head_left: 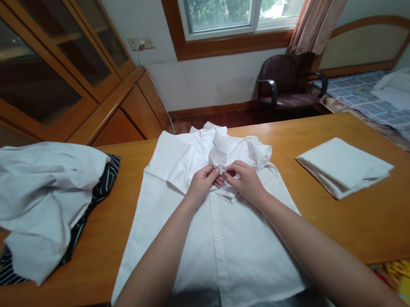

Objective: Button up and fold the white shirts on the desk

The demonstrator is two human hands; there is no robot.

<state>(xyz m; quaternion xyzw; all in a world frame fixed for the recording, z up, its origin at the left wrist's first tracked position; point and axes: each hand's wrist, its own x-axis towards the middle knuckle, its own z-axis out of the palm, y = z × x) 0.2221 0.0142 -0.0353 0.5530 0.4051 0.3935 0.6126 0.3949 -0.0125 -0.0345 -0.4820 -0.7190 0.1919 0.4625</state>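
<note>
The shirt, spread from the tabletop's far edge to past its near edge, should handle as light, soft and easily creased, best held along its firmer button strip. A sleeve end is pinched in the curled fingers of left hand and right hand.

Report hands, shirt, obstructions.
Left hand, right hand pinching fabric of white shirt. Shirt button-side up on table. Nothing seen blocking hands; folded cloth apart, at right.

Dark armchair below a daylit, wood-framed window
</note>
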